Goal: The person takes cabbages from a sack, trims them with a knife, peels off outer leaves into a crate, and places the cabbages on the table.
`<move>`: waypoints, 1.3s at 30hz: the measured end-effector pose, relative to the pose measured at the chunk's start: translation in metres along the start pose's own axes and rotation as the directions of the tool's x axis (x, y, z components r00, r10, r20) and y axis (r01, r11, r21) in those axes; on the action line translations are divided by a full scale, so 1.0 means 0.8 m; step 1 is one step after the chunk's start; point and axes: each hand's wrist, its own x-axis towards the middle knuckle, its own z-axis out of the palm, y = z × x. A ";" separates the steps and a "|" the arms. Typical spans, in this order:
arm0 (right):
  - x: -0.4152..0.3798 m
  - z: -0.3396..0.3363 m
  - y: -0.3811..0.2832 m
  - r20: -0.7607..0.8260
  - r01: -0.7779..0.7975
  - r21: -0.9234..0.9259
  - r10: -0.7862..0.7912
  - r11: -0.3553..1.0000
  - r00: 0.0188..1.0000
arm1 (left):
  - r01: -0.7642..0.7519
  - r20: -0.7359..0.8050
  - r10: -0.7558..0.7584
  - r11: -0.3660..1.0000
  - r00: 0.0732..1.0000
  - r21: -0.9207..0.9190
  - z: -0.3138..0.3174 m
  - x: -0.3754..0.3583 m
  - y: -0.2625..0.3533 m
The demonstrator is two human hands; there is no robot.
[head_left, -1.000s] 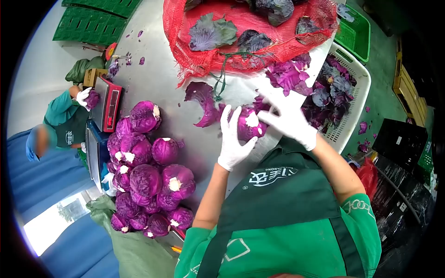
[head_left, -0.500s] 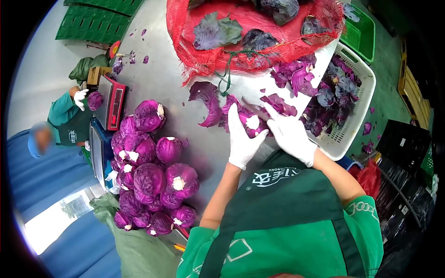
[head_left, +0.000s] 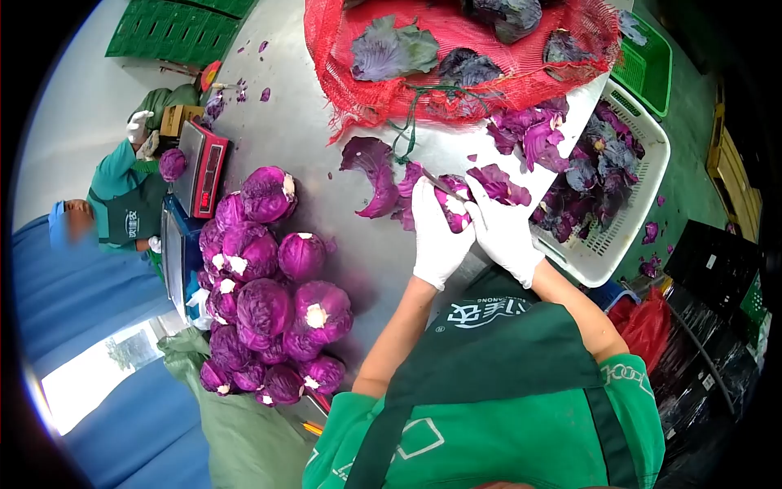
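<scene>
A red cabbage [head_left: 457, 210] is clasped by the left hand [head_left: 438, 235]; over it, a knife [head_left: 444, 191] is gripped by the right hand [head_left: 505, 235].

Dark green apron [head_left: 497, 354]: white Chinese characters [head_left: 476, 311], "®", small letters ending "NONG". Co-worker's apron [head_left: 114, 210]: white lettering [head_left: 132, 224], illegible.

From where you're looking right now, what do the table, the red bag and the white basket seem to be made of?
Table: probably bare metal, perhaps stainless steel; it looks smooth, grey and softly shiny.
Red bag: likely plastic netting, matte and limp, judging by its open mesh and ragged edge.
White basket: looks like moulded plastic, with a smooth rim and slotted walls.
</scene>
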 end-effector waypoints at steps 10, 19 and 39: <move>0.026 0.013 0.054 -0.191 -0.066 0.083 0.081 0.994 0.978 | -0.057 -0.008 0.062 0.959 0.998 0.276 0.013 -0.024 0.031; 0.072 -0.010 0.077 -0.046 -0.356 0.187 0.370 0.916 0.928 | -0.092 0.069 0.081 0.979 0.994 0.183 -0.028 -0.035 0.011; 0.082 -0.044 0.053 0.076 0.007 -0.022 -0.005 1.000 0.997 | -0.213 0.233 0.187 0.973 0.954 0.092 -0.040 -0.028 -0.005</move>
